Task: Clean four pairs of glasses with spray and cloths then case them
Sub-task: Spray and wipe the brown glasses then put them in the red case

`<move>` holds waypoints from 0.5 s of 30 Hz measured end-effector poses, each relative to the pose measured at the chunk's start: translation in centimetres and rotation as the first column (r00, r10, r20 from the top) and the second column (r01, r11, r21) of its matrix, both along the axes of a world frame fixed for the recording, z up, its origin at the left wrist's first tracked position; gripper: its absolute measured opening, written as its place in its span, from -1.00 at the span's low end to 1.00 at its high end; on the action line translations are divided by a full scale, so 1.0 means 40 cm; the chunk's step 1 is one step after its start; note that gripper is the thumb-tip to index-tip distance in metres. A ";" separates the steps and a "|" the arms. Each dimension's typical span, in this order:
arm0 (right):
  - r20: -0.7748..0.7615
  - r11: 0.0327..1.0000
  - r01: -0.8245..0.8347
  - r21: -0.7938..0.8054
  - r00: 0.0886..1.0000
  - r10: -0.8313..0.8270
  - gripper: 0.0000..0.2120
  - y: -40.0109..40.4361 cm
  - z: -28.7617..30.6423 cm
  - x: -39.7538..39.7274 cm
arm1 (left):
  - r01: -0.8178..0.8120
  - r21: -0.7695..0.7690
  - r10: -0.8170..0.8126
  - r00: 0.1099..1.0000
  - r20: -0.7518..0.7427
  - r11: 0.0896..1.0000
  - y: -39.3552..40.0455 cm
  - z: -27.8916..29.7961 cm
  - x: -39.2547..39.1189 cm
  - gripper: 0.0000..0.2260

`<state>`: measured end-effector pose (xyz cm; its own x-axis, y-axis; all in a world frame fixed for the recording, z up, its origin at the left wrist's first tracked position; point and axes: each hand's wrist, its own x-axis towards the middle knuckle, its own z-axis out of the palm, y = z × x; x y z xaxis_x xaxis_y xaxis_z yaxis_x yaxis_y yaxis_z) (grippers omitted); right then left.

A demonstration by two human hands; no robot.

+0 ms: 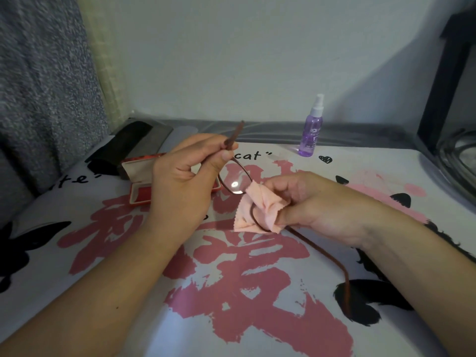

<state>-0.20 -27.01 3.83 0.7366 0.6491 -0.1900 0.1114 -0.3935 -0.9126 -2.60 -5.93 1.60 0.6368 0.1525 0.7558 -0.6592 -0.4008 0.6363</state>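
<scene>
Glasses (235, 182): held above the printed table (257, 318), one lens wrapped in the pink cloth (257, 210).
Left hand (185, 176): pinches a temple arm.
Right hand (306, 202): pinches the cloth over the lens.
Spray bottle (311, 130): upright, well behind.
Cases: red case (139, 179) open and empty-looking; dark case (131, 143) beside it, possibly shut.
Progress: wiping under way, casing not yet done; other pairs unseen.

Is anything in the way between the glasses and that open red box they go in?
Nothing visible lies between them except the left hand itself, which holds the glasses by one arm right in front of the open red case. The right hand pinches the pink cloth around one lens.
</scene>
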 end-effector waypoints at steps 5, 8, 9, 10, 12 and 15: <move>-0.057 0.998 -0.027 -0.061 0.998 0.024 -0.49 0.008 -0.013 -0.006 | 0.019 -0.021 -0.019 0.999 -0.028 1.000 -0.002 -0.008 0.000 -0.82; 0.014 0.993 0.011 -0.113 1.000 -0.010 -0.49 0.013 -0.012 -0.009 | 0.012 -0.029 -0.014 0.999 -0.051 1.000 -0.004 -0.007 0.001 -0.81; 0.029 0.992 0.029 -0.120 0.999 -0.026 -0.50 0.015 -0.011 -0.009 | 0.018 -0.041 -0.020 0.998 -0.060 0.999 -0.006 -0.005 0.001 -0.80; 0.042 0.991 0.050 -0.121 0.998 -0.045 -0.53 0.018 -0.010 -0.012 | 0.028 -0.059 -0.032 0.997 -0.072 0.998 -0.009 -0.002 -0.001 -0.80; 0.071 0.993 0.082 -0.086 0.995 -0.076 -0.64 0.027 -0.014 -0.018 | 0.040 -0.106 -0.052 0.992 -0.112 0.994 -0.012 0.002 -0.003 -0.80; 0.106 0.985 0.175 -0.002 0.979 -0.174 -0.76 0.043 -0.025 -0.025 | 0.025 -0.168 -0.055 0.983 -0.174 0.986 -0.006 0.002 -0.002 -0.83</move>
